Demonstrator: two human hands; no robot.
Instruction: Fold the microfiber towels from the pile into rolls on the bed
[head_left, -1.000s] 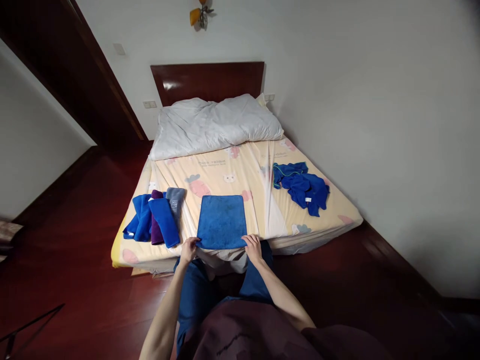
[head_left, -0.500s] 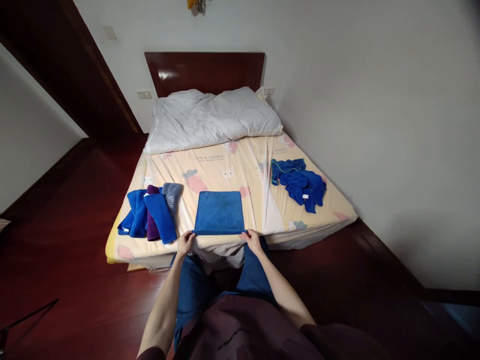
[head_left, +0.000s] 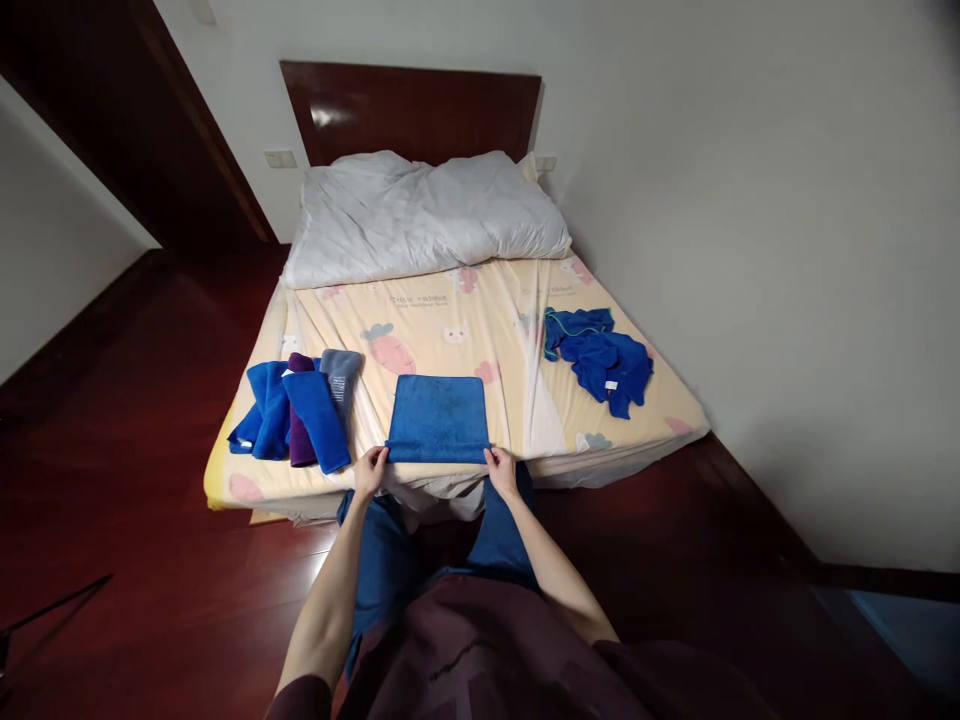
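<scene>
A blue towel [head_left: 439, 415] lies flat near the foot edge of the bed [head_left: 480, 335], its near edge turned up into a small roll. My left hand [head_left: 370, 470] pinches the roll's left end and my right hand [head_left: 501, 470] pinches its right end. Both hands are closed on the towel. To the left lie several rolled towels [head_left: 300, 420], blue, purple and grey, side by side.
A crumpled heap of blue cloths [head_left: 600, 360] sits on the bed's right side. A white duvet [head_left: 424, 215] is bunched at the headboard [head_left: 409, 105]. A white wall runs along the right; dark red wooden floor [head_left: 135, 480] surrounds the bed.
My hands have lifted the towel's near edge and rolled it away from me, so the flat part looks shorter. The camera has tilted down a little.
</scene>
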